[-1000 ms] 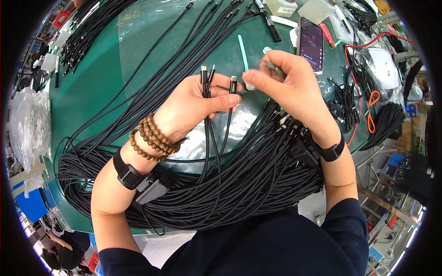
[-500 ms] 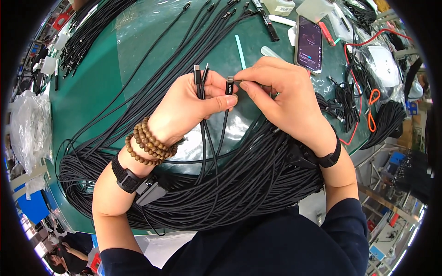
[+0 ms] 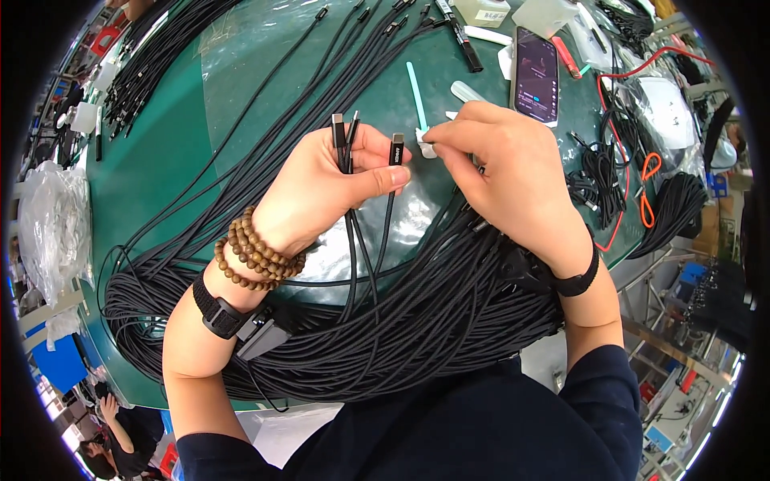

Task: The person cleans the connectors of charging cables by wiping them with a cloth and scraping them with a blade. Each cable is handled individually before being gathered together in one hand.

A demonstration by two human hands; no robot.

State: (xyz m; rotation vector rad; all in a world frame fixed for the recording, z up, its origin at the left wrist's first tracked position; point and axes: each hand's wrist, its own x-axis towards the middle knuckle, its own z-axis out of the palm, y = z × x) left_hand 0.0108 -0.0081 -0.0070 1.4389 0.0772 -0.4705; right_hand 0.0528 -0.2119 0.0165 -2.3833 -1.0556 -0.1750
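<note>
Nearest, a thick curved bundle of black cables [image 3: 385,345] is spread along the counter [image 3: 144,160], whose green surface is smooth and glossy. Above it, a slim rectangular black connector [image 3: 397,154] with a metal tip is held upright by the left hand [image 3: 345,168], pinched between thumb and fingers, with more cable ends [image 3: 338,132] kept in the same grip. Round wooden beads [image 3: 257,256] are worn at that wrist. The right hand [image 3: 509,152], held at the connector half a second ago, has been drawn right to a crumpled white wad [image 3: 426,145] by a flat teal stick [image 3: 416,92]; its grip is narrow, and whether anything is pinched cannot be told. Farther right lies a phone [image 3: 536,76]. At the far edge, translucent bottles [image 3: 545,16] are seen, their contents indistinct.
</note>
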